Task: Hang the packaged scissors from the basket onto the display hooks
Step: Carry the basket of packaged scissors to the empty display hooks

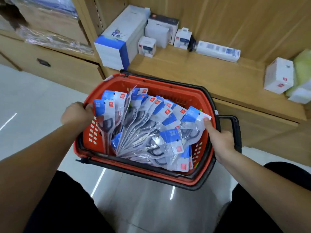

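While the basket (170, 87) hangs between your arms in front of the shelf (193, 68), your left hand (76, 113) grips its left rim with the fingers curled over the edge. Your right hand (220, 140) grips the right rim, fingers curled over the outer side, thumb straight and touching a packet's corner. The packets (148, 132) of scissors lie fanned inside the basket. White boxes (124, 39) stand on the shelf.
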